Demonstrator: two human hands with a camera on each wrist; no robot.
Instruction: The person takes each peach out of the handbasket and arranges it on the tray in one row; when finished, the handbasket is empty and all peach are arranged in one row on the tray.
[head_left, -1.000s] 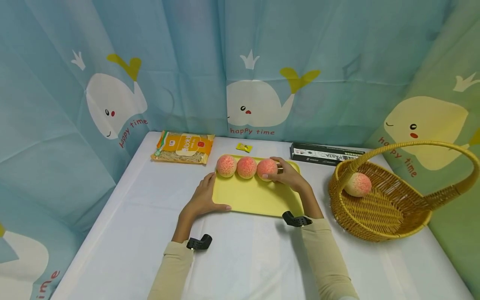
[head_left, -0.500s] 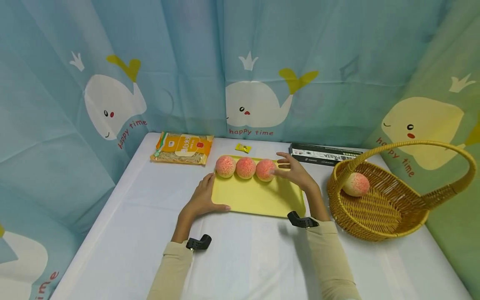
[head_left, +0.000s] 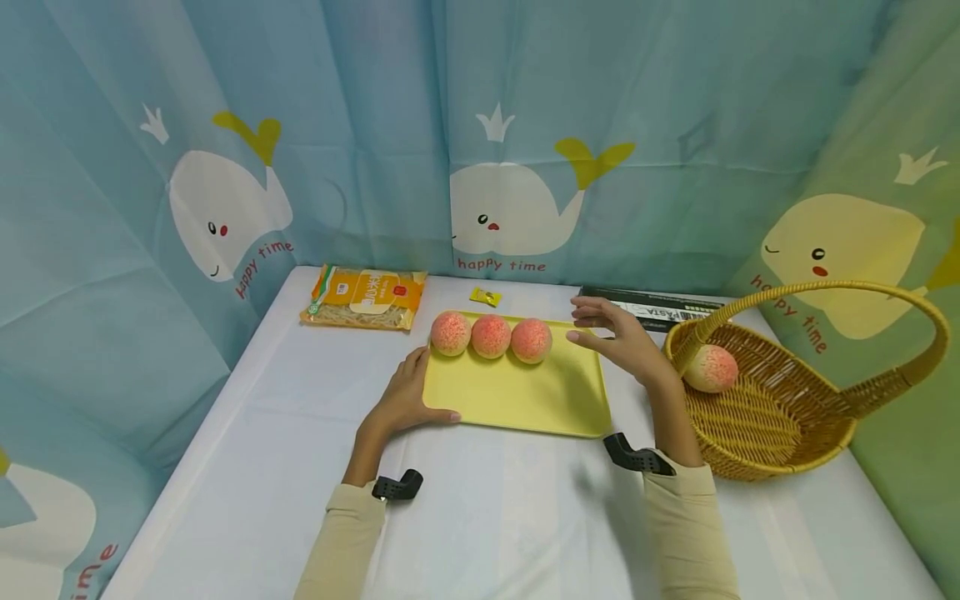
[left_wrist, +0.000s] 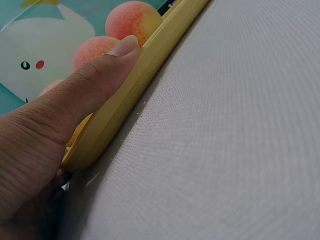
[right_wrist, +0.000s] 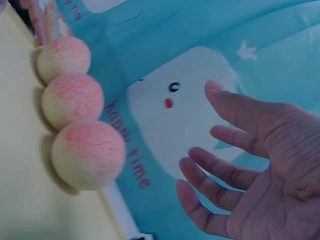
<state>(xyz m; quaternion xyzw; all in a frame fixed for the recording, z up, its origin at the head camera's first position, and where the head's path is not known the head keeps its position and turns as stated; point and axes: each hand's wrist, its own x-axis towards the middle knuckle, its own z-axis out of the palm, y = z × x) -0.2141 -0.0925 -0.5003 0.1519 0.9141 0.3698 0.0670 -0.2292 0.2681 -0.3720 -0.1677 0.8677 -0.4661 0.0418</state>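
Three pink, speckled peaches (head_left: 491,337) sit in a row along the back edge of a yellow tray (head_left: 517,408). My left hand (head_left: 405,398) holds the tray's left front corner. Its thumb (left_wrist: 95,82) lies along the front rim, and its fingers reach up the left side; the left wrist view mostly hides them. Over the tray's right end hovers my right hand (head_left: 626,342), with fingers spread and nothing in it. The right wrist view shows it apart from the nearest peach (right_wrist: 89,156). Another peach (head_left: 712,369) lies in the wicker basket (head_left: 750,458).
The basket's tall handle (head_left: 847,287) arches up on the right. A black pasta box (head_left: 660,308) lies at the back right, partly behind the right hand. An orange noodle packet (head_left: 365,297) lies at the back left, and a small yellow packet (head_left: 486,297) behind the tray.
My right hand has let go of the rightmost peach and drawn away to the right, its fingers spreading. The left hand and the tray stay in place.
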